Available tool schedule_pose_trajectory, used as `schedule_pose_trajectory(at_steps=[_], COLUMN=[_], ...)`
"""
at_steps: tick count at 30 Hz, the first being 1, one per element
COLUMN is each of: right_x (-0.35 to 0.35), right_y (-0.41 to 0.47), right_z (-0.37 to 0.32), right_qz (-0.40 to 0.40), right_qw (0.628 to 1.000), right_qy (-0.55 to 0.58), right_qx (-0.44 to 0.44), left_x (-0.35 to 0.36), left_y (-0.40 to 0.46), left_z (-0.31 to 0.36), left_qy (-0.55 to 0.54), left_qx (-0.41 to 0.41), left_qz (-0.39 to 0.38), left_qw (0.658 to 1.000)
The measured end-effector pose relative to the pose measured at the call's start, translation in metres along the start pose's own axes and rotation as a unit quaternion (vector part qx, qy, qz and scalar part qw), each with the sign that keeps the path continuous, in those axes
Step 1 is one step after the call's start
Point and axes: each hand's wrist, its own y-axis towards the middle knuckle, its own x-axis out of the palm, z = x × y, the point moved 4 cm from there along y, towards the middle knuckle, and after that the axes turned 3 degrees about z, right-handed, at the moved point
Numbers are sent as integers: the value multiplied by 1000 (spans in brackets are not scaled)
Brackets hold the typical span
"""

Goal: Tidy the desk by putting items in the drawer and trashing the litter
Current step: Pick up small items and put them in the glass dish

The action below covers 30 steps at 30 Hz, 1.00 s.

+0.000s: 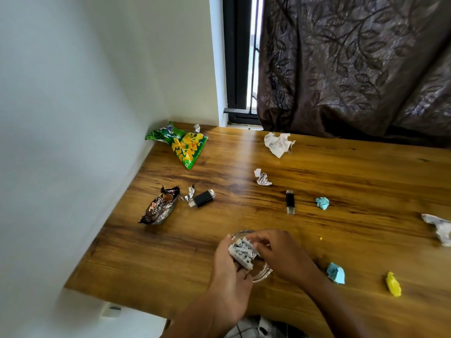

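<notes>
Near the front edge of the wooden desk [244,215] stands a small clear glass dish [262,274]. Above it my left hand [229,272] holds several white batteries [241,256] in its curled fingers. My right hand [278,252] pinches one of those batteries from the right. Two black USB sticks lie further back, one [202,198] at the left and one [290,201] at the middle. Litter is scattered around: a brown biscuit wrapper [159,207], a green and yellow snack bag [183,145], a foil scrap [189,193] and crumpled papers.
Crumpled white paper lies at the back [278,143], in the middle [261,178] and at the right edge [439,228]. Blue paper balls [322,203] [336,273] and a yellow one [393,284] lie on the right. A wall bounds the left, a dark curtain [353,69] the back.
</notes>
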Motion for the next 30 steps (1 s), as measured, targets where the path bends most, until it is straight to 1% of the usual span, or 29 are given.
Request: schedule_pose_trajectory(at_steps=[8, 12, 14, 15, 16, 17, 18, 19, 20, 21, 22, 23, 24, 25, 26, 27, 30], right_x=[-4, -8, -12, -13, -14, -14, -14, -12, -10, -6, -3, 1, 3, 4, 5, 6, 6], right_y=[-2, -3, -4, -4, -4, -5, -6, -8, -10, -11, -14, -16, -17, -18, -18, -19, -18], right_z=[-4, -5, -4, -4, -4, -4, -6, -8, -10, -12, -14, -16, -19, -21, -23, -27, -32], right_qz=[-2, 0, 9, 12, 12, 8, 0, -9, -19, -29, -37, -40, -41, -42, -45, -50, -61], right_qw=[1000, 1000, 1000, 1000, 1000, 1000, 999, 998, 996, 993, 990, 986, 982, 977, 973, 967, 940], right_qy=[-6, 10, -8, -17, -24, -27, -36, -55, -80, -104, -128, -152, -176, -197, -217, -235, -306], right_qx=[-7, -1, -7, -8, -8, -9, -12, -21, -34, -46, -56, -62, -63, -64, -69, -79, -137], left_x=[-7, -12, -17, -19, -21, -22, -25, -28, -32, -36, -39, -42, -45, -46, -48, -49, -52], left_y=[-12, -18, -16, -15, -14, -14, -11, -7, -1, 7, 15, 25, 33, 39, 44, 47, 54], left_z=[-1, 1, 2, 3, 4, 7, 10, 14, 18, 21, 22, 22, 20, 18, 15, 13, 9], left_qy=[-3, 11, 40, 80, 140, 216, 292, 360, 429, 507, 587, 653, 699, 730, 746, 751, 747], left_qx=[12, 18, 46, 79, 124, 178, 241, 311, 379, 433, 466, 477, 475, 467, 463, 461, 465], left_qz=[6, -1, -5, -13, -21, -33, -38, -41, -34, -23, -11, -9, -14, -22, -30, -36, -39], left_qw=[1000, 1000, 998, 994, 982, 959, 925, 879, 820, 745, 662, 589, 534, 498, 478, 472, 474])
